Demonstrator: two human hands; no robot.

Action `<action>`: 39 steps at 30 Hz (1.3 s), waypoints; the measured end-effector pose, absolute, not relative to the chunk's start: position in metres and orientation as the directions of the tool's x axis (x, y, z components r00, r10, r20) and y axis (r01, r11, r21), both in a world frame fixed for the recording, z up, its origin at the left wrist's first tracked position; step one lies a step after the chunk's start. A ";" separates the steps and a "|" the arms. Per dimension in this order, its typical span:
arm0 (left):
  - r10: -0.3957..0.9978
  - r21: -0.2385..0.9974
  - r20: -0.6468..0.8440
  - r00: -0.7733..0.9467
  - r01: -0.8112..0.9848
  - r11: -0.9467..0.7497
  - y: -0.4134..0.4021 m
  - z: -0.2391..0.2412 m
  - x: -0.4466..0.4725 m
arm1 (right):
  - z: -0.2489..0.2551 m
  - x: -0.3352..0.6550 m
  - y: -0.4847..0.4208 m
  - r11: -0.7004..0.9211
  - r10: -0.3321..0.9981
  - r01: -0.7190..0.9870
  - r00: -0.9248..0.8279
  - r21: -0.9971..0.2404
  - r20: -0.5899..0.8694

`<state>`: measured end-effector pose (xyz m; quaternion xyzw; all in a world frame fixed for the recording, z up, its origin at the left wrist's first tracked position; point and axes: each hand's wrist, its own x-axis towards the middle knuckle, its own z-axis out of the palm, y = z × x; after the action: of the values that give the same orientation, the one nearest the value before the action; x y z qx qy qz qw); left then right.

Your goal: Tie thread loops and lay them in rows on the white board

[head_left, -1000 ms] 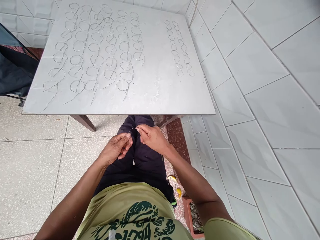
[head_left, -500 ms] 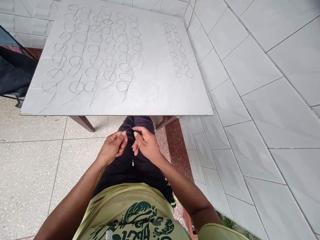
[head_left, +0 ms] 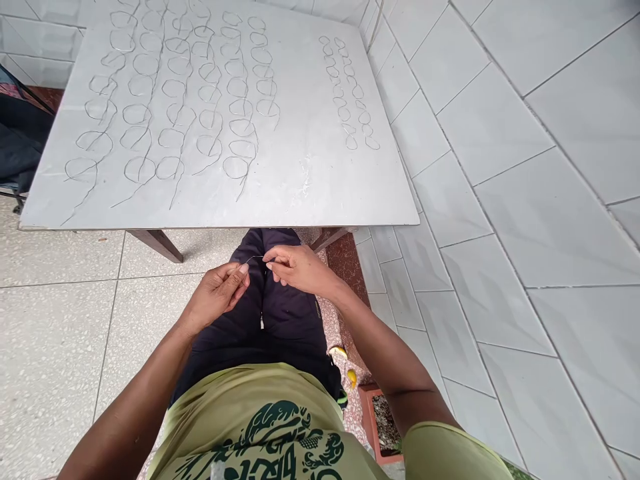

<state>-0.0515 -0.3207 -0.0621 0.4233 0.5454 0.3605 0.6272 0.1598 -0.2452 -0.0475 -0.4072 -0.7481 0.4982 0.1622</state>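
Above my lap, my left hand (head_left: 223, 290) pinches a thin wire (head_left: 257, 257) between thumb and fingertips. The wire bridges the small gap to my right hand (head_left: 295, 267), whose thumb and index finger close on its other end. Much of the wire is hidden in my fingers. On the white table (head_left: 310, 193) ahead lie several rows of wire pieces with round loops (head_left: 239, 167) and long tails. At the table's right side are two rows of smaller twisted wire loops (head_left: 345, 115).
A tiled wall (head_left: 485, 227) rises close on my right. A dark folding chair (head_left: 23, 133) stands at the far left. Below my right arm are a planter (head_left: 367, 427) and a yellow object (head_left: 351, 378) on the floor.
My right hand has turned flatter, its fingers now pointing left, and the wire between the hands looks straighter. The whole view has shifted slightly, moving the table left and up.
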 end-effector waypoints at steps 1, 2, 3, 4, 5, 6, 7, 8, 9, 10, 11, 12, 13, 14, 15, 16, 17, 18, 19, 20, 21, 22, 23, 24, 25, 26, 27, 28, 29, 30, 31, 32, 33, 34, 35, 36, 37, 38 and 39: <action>0.924 0.931 -0.363 0.122 0.023 0.363 -0.321 -0.062 -0.050 | -0.050 0.157 -0.247 0.161 0.778 0.443 -0.607 -0.882 -0.163; 0.934 0.940 -0.342 0.102 0.038 0.340 -0.322 -0.062 -0.048 | -0.052 0.155 -0.248 0.161 0.788 0.442 -0.596 -0.882 -0.155; 0.945 0.948 -0.318 0.082 0.056 0.314 -0.323 -0.062 -0.046 | -0.054 0.153 -0.249 0.171 0.798 0.444 -0.585 -0.879 -0.141; 0.954 0.955 -0.292 0.063 0.075 0.288 -0.323 -0.063 -0.045 | -0.056 0.151 -0.250 0.182 0.809 0.446 -0.575 -0.876 -0.125; 0.962 0.960 -0.269 0.043 0.095 0.264 -0.324 -0.064 -0.043 | -0.058 0.150 -0.252 0.186 0.817 0.445 -0.566 -0.876 -0.114; 0.968 0.963 -0.249 0.023 0.114 0.245 -0.325 -0.065 -0.041 | -0.061 0.148 -0.253 0.175 0.824 0.439 -0.556 -0.881 -0.113; 0.972 0.964 -0.235 0.003 0.131 0.233 -0.326 -0.066 -0.039 | -0.064 0.146 -0.254 0.146 0.832 0.426 -0.541 -0.893 -0.122; 0.974 0.963 -0.225 -0.014 0.146 0.224 -0.327 -0.067 -0.037 | -0.067 0.144 -0.255 0.101 0.844 0.407 -0.518 -0.908 -0.138; 0.976 0.963 -0.216 -0.032 0.158 0.218 -0.328 -0.069 -0.035 | -0.071 0.141 -0.257 0.047 0.856 0.382 -0.491 -0.923 -0.160; 0.977 0.963 -0.206 -0.050 0.169 0.212 -0.329 -0.070 -0.033 | -0.076 0.138 -0.258 -0.011 0.866 0.352 -0.465 -0.936 -0.185; 0.978 0.963 -0.197 -0.066 0.176 0.206 -0.330 -0.072 -0.032 | -0.080 0.136 -0.260 -0.066 0.872 0.319 -0.443 -0.945 -0.210; 0.979 0.963 -0.191 -0.077 0.179 0.202 -0.330 -0.073 -0.031 | -0.083 0.134 -0.261 -0.111 0.873 0.288 -0.429 -0.951 -0.232; 0.978 0.964 -0.190 -0.080 0.175 0.202 -0.331 -0.074 -0.030 | -0.085 0.134 -0.263 -0.139 0.870 0.271 -0.426 -0.953 -0.248; 0.978 0.965 -0.195 -0.074 0.165 0.205 -0.331 -0.075 -0.031 | -0.085 0.134 -0.264 -0.140 0.864 0.278 -0.434 -0.950 -0.254; 0.977 0.966 -0.206 -0.053 0.150 0.212 -0.331 -0.075 -0.032 | -0.084 0.137 -0.264 -0.109 0.858 0.312 -0.450 -0.944 -0.248; 0.975 0.966 -0.224 -0.018 0.133 0.224 -0.330 -0.075 -0.034 | -0.081 0.141 -0.264 -0.046 0.855 0.366 -0.467 -0.929 -0.227; 0.969 0.963 -0.247 0.025 0.115 0.242 -0.329 -0.074 -0.036 | -0.077 0.145 -0.262 0.039 0.849 0.428 -0.490 -0.903 -0.196; 0.959 0.958 -0.275 0.072 0.099 0.267 -0.328 -0.073 -0.038 | -0.071 0.151 -0.260 0.131 0.843 0.479 -0.515 -0.868 -0.157; 0.945 0.951 -0.304 0.119 0.088 0.295 -0.328 -0.071 -0.041 | -0.065 0.156 -0.258 0.213 0.835 0.507 -0.538 -0.835 -0.114; 0.930 0.943 -0.331 0.159 0.082 0.321 -0.327 -0.070 -0.043 | -0.058 0.161 -0.254 0.276 0.820 0.510 -0.567 -0.814 -0.078; 0.917 0.936 -0.351 0.190 0.082 0.342 -0.326 -0.068 -0.045 | -0.053 0.164 -0.251 0.327 0.800 0.498 -0.599 -0.803 -0.045; 0.907 0.931 -0.365 0.212 0.083 0.355 -0.325 -0.067 -0.046 | -0.048 0.167 -0.248 0.374 0.771 0.475 -0.637 -0.797 -0.018; 0.901 0.928 -0.372 0.224 0.082 0.364 -0.324 -0.067 -0.047 | -0.044 0.168 -0.245 0.416 0.736 0.448 -0.677 -0.791 0.003; 0.899 0.927 -0.376 0.227 0.073 0.369 -0.323 -0.067 -0.047 | -0.041 0.167 -0.243 0.454 0.701 0.427 -0.713 -0.782 0.019; 0.900 0.927 -0.374 0.221 0.055 0.372 -0.323 -0.067 -0.047 | -0.041 0.166 -0.242 0.486 0.673 0.413 -0.739 -0.770 0.028; 0.905 0.927 -0.370 0.208 0.027 0.373 -0.323 -0.068 -0.046 | -0.041 0.163 -0.243 0.506 0.657 0.409 -0.753 -0.759 0.033; 0.912 0.929 -0.363 0.191 -0.006 0.371 -0.323 -0.070 -0.045 | -0.043 0.160 -0.245 0.512 0.658 0.413 -0.752 -0.753 0.035; 0.919 0.929 -0.355 0.172 -0.042 0.367 -0.323 -0.071 -0.044 | -0.046 0.157 -0.248 0.502 0.676 0.425 -0.736 -0.753 0.035; 0.926 0.929 -0.347 0.150 -0.078 0.361 -0.323 -0.073 -0.042 | -0.050 0.153 -0.252 0.480 0.706 0.438 -0.707 -0.760 0.038; 0.930 0.927 -0.343 0.131 -0.111 0.358 -0.324 -0.074 -0.041 | -0.055 0.150 -0.258 0.448 0.741 0.448 -0.670 -0.774 0.041; 0.932 0.923 -0.344 0.114 -0.140 0.357 -0.324 -0.076 -0.040 | -0.060 0.147 -0.265 0.409 0.779 0.455 -0.626 -0.791 0.042; 0.932 0.918 -0.347 0.103 -0.164 0.360 -0.325 -0.077 -0.040 | -0.065 0.144 -0.272 0.367 0.814 0.457 -0.580 -0.810 0.041; 0.931 0.913 -0.352 0.098 -0.181 0.365 -0.326 -0.078 -0.039 | -0.070 0.141 -0.279 0.322 0.845 0.455 -0.533 -0.830 0.035; 0.928 0.909 -0.358 0.101 -0.192 0.371 -0.327 -0.079 -0.039 | -0.073 0.140 -0.285 0.279 0.871 0.449 -0.491 -0.849 0.027; 0.925 0.905 -0.363 0.110 -0.195 0.378 -0.327 -0.080 -0.039 | -0.076 0.138 -0.290 0.241 0.889 0.440 -0.458 -0.865 0.014; 0.922 0.902 -0.368 0.121 -0.193 0.386 -0.328 -0.080 -0.039 | -0.078 0.138 -0.294 0.205 0.901 0.429 -0.433 -0.880 -0.001; 0.919 0.900 -0.373 0.130 -0.188 0.392 -0.328 -0.081 -0.039 | -0.079 0.138 -0.297 0.172 0.907 0.417 -0.420 -0.893 -0.021; 0.916 0.899 -0.377 0.137 -0.183 0.398 -0.328 -0.080 -0.039 | -0.078 0.139 -0.298 0.143 0.906 0.405 -0.420 -0.903 -0.045; 0.914 0.898 -0.380 0.142 -0.181 0.401 -0.329 -0.080 -0.039 | -0.076 0.141 -0.298 0.119 0.899 0.395 -0.433 -0.911 -0.070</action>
<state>-0.0393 -0.3285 -0.0799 0.3599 0.5092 0.4121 0.6644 0.1406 -0.2982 -0.0763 -0.4620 -0.6999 0.4763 0.2643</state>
